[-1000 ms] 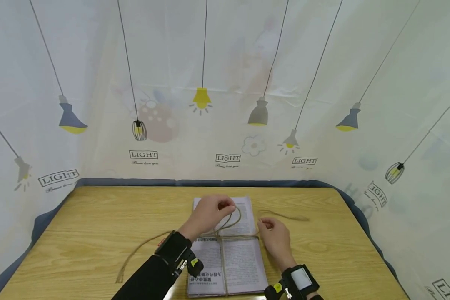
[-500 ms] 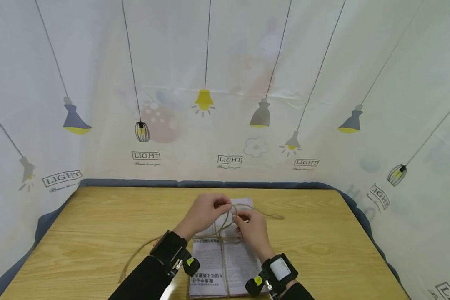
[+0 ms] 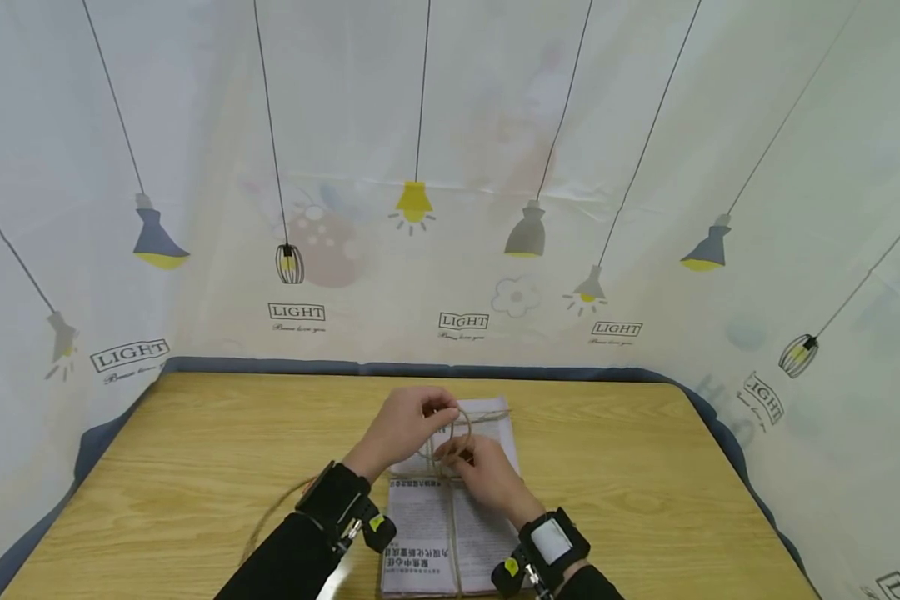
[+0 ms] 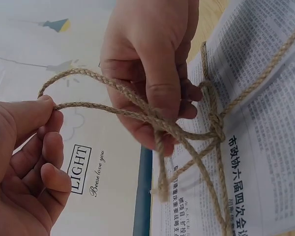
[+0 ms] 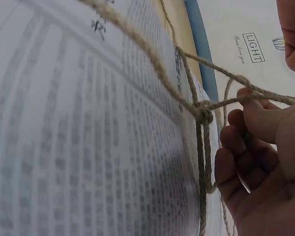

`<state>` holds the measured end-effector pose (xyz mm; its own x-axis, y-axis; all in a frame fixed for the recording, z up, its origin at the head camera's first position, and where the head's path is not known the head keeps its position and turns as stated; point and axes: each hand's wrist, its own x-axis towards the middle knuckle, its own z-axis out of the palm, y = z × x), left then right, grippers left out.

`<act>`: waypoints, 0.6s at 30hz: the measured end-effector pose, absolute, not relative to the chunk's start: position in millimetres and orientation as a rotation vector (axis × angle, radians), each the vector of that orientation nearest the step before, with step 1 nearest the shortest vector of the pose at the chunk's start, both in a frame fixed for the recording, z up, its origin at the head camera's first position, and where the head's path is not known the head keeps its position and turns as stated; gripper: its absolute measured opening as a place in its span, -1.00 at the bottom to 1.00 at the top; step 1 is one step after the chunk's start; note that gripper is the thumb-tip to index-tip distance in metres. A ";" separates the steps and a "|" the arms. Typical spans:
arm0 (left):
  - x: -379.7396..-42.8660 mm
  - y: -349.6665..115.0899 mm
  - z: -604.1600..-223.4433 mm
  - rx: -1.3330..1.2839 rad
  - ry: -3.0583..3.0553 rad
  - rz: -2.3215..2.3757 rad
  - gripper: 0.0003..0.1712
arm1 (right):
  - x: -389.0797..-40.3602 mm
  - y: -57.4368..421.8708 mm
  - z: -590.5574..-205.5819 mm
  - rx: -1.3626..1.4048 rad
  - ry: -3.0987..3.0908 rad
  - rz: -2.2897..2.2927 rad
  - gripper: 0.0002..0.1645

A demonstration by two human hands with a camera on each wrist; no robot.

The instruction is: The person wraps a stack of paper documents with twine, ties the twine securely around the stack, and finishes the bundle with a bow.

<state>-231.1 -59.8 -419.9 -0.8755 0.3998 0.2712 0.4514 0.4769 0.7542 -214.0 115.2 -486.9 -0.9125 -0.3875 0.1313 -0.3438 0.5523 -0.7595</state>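
Observation:
A stack of newspapers [image 3: 416, 521] lies on the table, tied crosswise with brown twine [image 4: 219, 167]. The twine's knot [image 5: 204, 114] sits on the top sheet. Above it, my left hand [image 3: 405, 423] pinches the top of a raised twine loop [image 4: 81, 73] between thumb and forefinger. My right hand [image 3: 489, 475] is lower, just over the knot, its thumb and fingers gripping the twine where the strands cross at the loop's base. In the left wrist view a short twine end [image 4: 161, 189] hangs below the right hand's fingertips. The right palm hides part of the crossing in the head view.
One loose twine tail [image 3: 273, 508] runs left across the wooden table [image 3: 195, 450]. Another twine length [image 3: 487, 417] lies over the stack's far end. A pale curtain [image 3: 360, 125] printed with lamps hangs behind the table's far edge.
My right hand has moved left from beside the stack to the loop's base, drawing the right-hand twine tail in over the papers. The left hand keeps its pinch, nearly in place.

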 end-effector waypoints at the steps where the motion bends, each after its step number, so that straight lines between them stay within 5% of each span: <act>1: -231.2 -60.1 -420.2 -0.764 -2.648 -1.384 -0.90 | -214.1 116.1 -487.3 -0.663 2.723 -1.297 -0.77; 18: -234.7 -59.4 -424.5 -0.695 -2.643 -1.370 -0.93 | -214.1 121.5 -491.2 -0.781 2.652 -1.253 -0.73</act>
